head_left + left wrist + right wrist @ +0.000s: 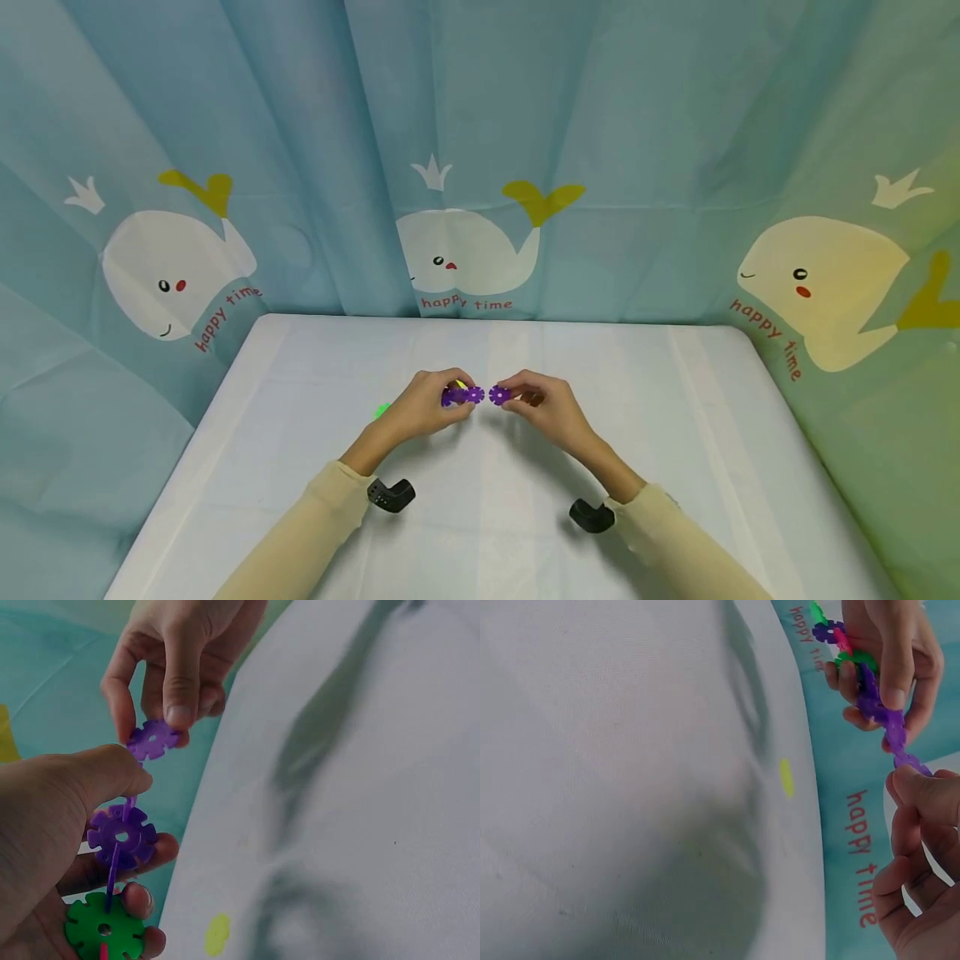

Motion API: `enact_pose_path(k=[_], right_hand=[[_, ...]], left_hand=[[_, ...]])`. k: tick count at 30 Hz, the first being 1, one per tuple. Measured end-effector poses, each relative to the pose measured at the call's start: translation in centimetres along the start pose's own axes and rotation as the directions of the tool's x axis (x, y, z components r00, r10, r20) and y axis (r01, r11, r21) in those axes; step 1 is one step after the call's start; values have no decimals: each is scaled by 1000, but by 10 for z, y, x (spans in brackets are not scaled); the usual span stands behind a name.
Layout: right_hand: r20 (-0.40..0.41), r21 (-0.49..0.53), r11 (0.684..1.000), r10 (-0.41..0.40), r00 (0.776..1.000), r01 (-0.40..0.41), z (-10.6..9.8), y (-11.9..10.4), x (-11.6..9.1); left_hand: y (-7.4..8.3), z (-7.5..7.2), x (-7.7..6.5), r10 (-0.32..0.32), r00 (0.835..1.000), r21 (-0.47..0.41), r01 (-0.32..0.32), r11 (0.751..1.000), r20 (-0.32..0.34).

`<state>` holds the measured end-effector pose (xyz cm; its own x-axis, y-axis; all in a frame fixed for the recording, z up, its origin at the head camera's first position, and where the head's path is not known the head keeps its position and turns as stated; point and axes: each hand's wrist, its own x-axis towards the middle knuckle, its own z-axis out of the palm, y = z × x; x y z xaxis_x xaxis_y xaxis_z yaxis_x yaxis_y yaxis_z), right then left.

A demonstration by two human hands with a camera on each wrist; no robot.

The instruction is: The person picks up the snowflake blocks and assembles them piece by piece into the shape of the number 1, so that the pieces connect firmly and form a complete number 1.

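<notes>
My left hand (423, 404) grips a chain of notched plastic discs (474, 395) between thumb and fingers. In the left wrist view the chain has purple discs and a green disc (105, 930) slotted edge to edge; its tail runs behind my fingers, with pink and green pieces showing in the right wrist view. Opposite, my right hand (551, 406) pinches a single purple notched disc (498, 395) by its edge with thumb and fingertips. This disc faces the chain's end purple disc, a narrow gap between them in the head view. Both hands are raised above the table.
A yellow disc (787, 778) lies on the white table (675, 467) beyond the hands. Behind and beside the table hangs a blue-green curtain (645, 167) printed with whales. Each wrist carries a small black device (392, 496).
</notes>
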<state>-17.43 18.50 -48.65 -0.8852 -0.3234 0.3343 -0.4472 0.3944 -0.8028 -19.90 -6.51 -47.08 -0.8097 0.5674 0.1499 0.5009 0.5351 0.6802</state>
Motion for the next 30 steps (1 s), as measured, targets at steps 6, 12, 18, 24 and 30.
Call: enact_pose_path(k=[6, 12, 18, 24, 30], right_hand=[[2, -4, 999, -42, 999, 42, 8, -1, 1], [-3, -5, 999, -40, 999, 40, 13, -3, 1], [-33, 8, 1000, -28, 999, 28, 15, -4, 1], [-53, 2, 1000, -2, 999, 2, 18, -8, 3], [-62, 2, 1000, -6, 998, 6, 14, -38, 2]], left_hand=[[1, -1, -3, -7, 1000, -13, 7, 1000, 0], [1, -2, -5, -12, 1000, -9, 12, 1000, 13], [2, -4, -3, -30, 999, -27, 31, 999, 39], [3, -5, -2, -56, 997, -45, 58, 997, 55], [5, -2, -2, -89, 994, -62, 93, 994, 67]])
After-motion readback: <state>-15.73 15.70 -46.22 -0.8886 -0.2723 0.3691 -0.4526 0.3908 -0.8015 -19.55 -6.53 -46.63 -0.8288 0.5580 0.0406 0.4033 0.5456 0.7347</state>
